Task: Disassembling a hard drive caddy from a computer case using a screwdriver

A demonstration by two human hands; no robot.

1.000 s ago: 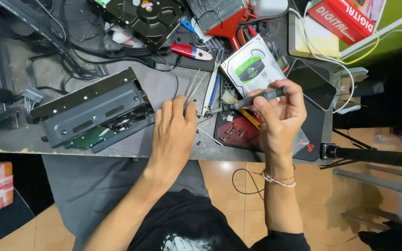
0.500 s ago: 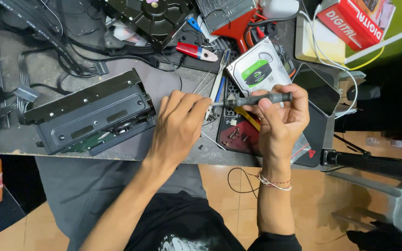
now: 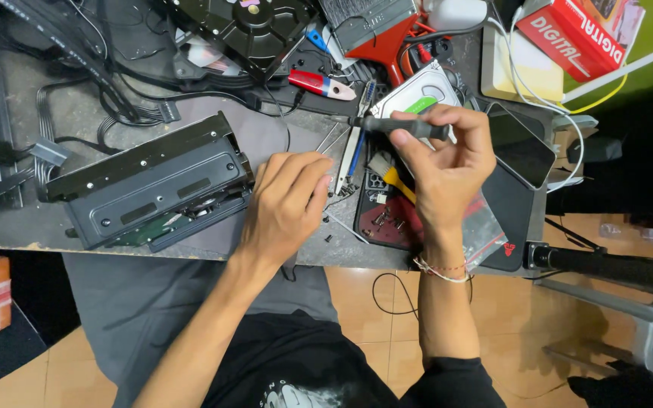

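Note:
My right hand point(image 3: 444, 170) grips a dark-handled screwdriver point(image 3: 398, 125) held level above the bench, its tip pointing left. My left hand point(image 3: 285, 208) rests palm down on the grey bench point(image 3: 77, 113), fingers curled over small loose screws point(image 3: 345, 189) and thin metal tools point(image 3: 341, 159); I cannot tell whether it pinches one. To its left lies a black metal drive cage point(image 3: 156, 181) with a green circuit board showing underneath. A silver hard drive point(image 3: 425, 94) with a green label lies just beyond the screwdriver.
A red-and-black screw tray point(image 3: 383, 219) and a clear plastic bag point(image 3: 485, 227) lie under my right wrist. A black phone point(image 3: 519, 147), a red box point(image 3: 580, 34), red pliers point(image 3: 323, 83), a black fan housing point(image 3: 247, 30) and tangled black cables point(image 3: 77, 68) crowd the bench.
My right hand has lifted the screwdriver up and away from the screw tray. My left hand has slid slightly toward me; the camera has tilted, shifting the bench downward in view.

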